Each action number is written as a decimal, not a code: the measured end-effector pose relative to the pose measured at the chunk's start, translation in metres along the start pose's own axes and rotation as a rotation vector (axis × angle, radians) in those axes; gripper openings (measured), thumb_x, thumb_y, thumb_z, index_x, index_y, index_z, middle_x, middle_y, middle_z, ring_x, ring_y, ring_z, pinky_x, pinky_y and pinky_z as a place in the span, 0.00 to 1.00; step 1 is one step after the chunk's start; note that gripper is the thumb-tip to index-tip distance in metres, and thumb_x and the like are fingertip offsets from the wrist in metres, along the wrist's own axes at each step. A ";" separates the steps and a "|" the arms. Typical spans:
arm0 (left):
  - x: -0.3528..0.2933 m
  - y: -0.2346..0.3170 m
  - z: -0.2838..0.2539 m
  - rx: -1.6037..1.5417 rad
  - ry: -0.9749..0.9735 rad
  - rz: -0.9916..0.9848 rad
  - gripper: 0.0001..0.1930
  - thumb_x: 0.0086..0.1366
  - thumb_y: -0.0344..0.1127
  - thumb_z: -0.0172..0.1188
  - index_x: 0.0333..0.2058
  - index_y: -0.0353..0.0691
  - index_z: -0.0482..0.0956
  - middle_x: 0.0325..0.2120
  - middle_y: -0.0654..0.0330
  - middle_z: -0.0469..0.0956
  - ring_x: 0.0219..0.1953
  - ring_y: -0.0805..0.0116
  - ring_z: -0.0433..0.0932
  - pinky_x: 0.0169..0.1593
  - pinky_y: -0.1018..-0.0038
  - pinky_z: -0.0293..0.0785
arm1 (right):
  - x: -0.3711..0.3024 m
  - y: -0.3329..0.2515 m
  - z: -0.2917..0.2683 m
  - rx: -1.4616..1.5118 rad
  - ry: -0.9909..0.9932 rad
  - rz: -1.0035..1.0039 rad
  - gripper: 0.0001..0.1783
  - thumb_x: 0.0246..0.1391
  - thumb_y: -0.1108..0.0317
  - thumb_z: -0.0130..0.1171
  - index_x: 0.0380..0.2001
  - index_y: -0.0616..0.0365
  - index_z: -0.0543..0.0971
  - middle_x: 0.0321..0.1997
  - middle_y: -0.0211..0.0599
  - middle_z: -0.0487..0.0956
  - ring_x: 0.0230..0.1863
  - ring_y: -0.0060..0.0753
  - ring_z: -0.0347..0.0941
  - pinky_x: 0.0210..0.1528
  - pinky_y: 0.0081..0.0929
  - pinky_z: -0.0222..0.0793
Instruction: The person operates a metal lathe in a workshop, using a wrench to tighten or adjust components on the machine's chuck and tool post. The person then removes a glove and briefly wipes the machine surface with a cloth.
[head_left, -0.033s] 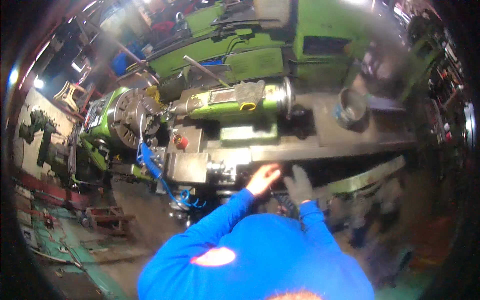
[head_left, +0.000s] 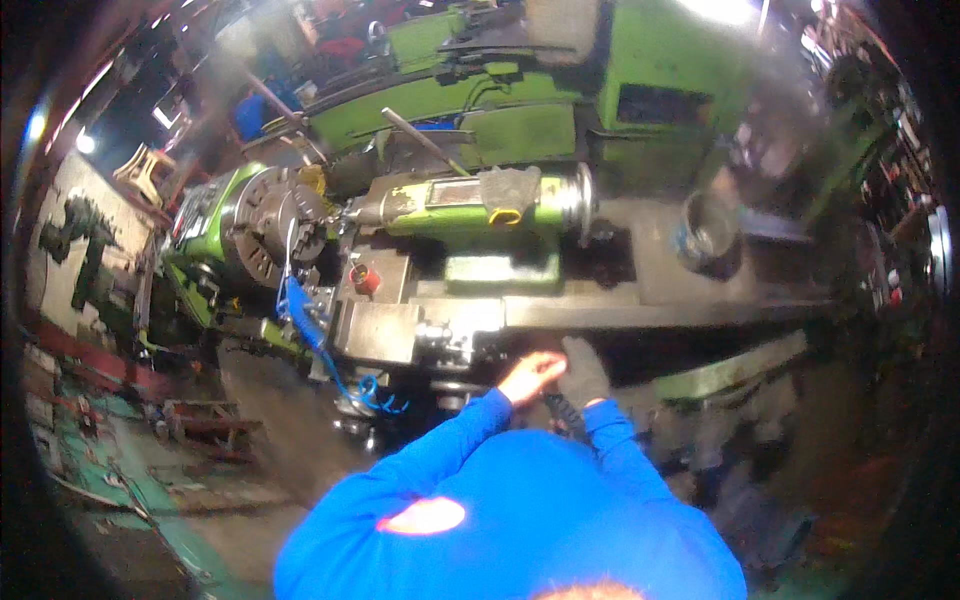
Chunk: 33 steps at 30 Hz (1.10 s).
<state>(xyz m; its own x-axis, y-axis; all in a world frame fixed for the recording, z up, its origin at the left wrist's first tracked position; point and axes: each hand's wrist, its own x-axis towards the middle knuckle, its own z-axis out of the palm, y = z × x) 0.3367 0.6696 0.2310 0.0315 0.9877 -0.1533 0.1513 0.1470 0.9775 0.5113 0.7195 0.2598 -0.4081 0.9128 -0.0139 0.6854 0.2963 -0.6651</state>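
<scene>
My left hand is bare, in front of the lathe bed, its fingers drawn together against the side of my right hand. That right hand wears a grey work glove, with its fingers stretched out and pointing up and to the left. What the left fingertips pinch, if anything, is too blurred to tell. Beyond both hands runs the lathe's metal bed. A second grey glove with a yellow cuff edge lies over the green tailstock.
The lathe chuck is at the left. A blue air gun with a coiled hose hangs near the carriage. A small red cup stands behind it. A bucket stands at the right, and a long green bar-like piece lies right of my hands.
My hands have come together: the bare left hand has moved right and slightly down, and the gloved right hand has drawn in toward it. The view has shifted a little.
</scene>
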 end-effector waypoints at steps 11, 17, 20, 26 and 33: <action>-0.012 0.013 -0.032 -0.207 0.160 -0.447 0.28 0.76 0.62 0.49 0.42 0.43 0.84 0.35 0.63 0.82 0.37 0.74 0.73 0.42 0.69 0.72 | 0.020 -0.009 0.018 0.176 -0.170 0.034 0.27 0.59 0.48 0.64 0.52 0.58 0.83 0.54 0.48 0.83 0.56 0.51 0.79 0.60 0.41 0.72; 0.004 -0.035 -0.026 0.444 0.200 -0.069 0.22 0.76 0.56 0.51 0.46 0.42 0.80 0.36 0.47 0.82 0.46 0.49 0.81 0.49 0.58 0.76 | 0.022 -0.037 0.012 0.256 -0.361 0.081 0.33 0.62 0.41 0.58 0.57 0.57 0.80 0.59 0.50 0.81 0.62 0.47 0.76 0.64 0.41 0.69; 0.001 0.016 -0.014 0.529 0.383 -0.138 0.21 0.74 0.56 0.54 0.45 0.42 0.76 0.35 0.47 0.82 0.43 0.44 0.82 0.47 0.54 0.77 | 0.018 -0.013 0.024 0.129 -0.188 0.118 0.32 0.64 0.42 0.52 0.57 0.57 0.79 0.58 0.58 0.79 0.63 0.58 0.73 0.64 0.48 0.68; 0.010 -0.012 -0.044 0.668 0.567 -0.309 0.25 0.73 0.59 0.55 0.42 0.38 0.77 0.31 0.48 0.84 0.37 0.45 0.84 0.45 0.54 0.79 | 0.003 -0.023 0.000 0.138 -0.773 -0.091 0.26 0.65 0.61 0.47 0.61 0.58 0.77 0.62 0.58 0.77 0.63 0.51 0.73 0.66 0.38 0.69; 0.025 -0.049 -0.025 -0.153 -0.225 -0.441 0.40 0.76 0.68 0.40 0.56 0.33 0.80 0.48 0.55 0.84 0.49 0.63 0.79 0.58 0.62 0.74 | -0.004 0.028 0.032 1.680 -0.460 0.597 0.22 0.64 0.64 0.49 0.57 0.61 0.78 0.59 0.47 0.81 0.60 0.47 0.77 0.66 0.46 0.71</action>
<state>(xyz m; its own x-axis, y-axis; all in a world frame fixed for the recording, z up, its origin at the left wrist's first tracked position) 0.3053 0.6886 0.1831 0.2115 0.7962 -0.5668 0.0525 0.5699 0.8201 0.5129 0.7151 0.2172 -0.6764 0.5531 -0.4864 -0.3520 -0.8228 -0.4461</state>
